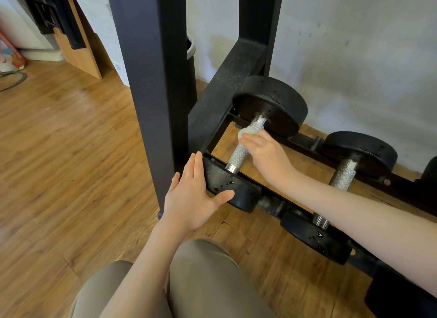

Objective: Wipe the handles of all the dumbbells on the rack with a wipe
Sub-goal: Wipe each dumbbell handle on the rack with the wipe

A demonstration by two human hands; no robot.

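1. Right hand [264, 152] is curled over the knurled steel handle [238, 153] of the first dumbbell [269, 104], pinching a small white wipe [246, 131] against the bar up near the far weight head.
2. Left hand [191, 194] is flat and relaxed, fingers straight, thumb out, resting against the outer face of that dumbbell's near head [227, 185]. It's not gripping anything.
3. The handle looks like bright silver with a crosshatch texture and smooth shiny collars at both ends. The heads are chunky round black discs, kinda scuffed, and the near one has a few wet droplets on it.
4. That dumbbell lies across the bottom rails of a black metal rack [151, 81], just beside the front upright.
5. Second dumbbell [359, 152] sits next to it on the right, same style; my right forearm crosses over its handle.
6. All of this is on a wood plank floor [71, 140] against a white wall [354, 45]. My knees in tan trousers [208, 282] show at the bottom.
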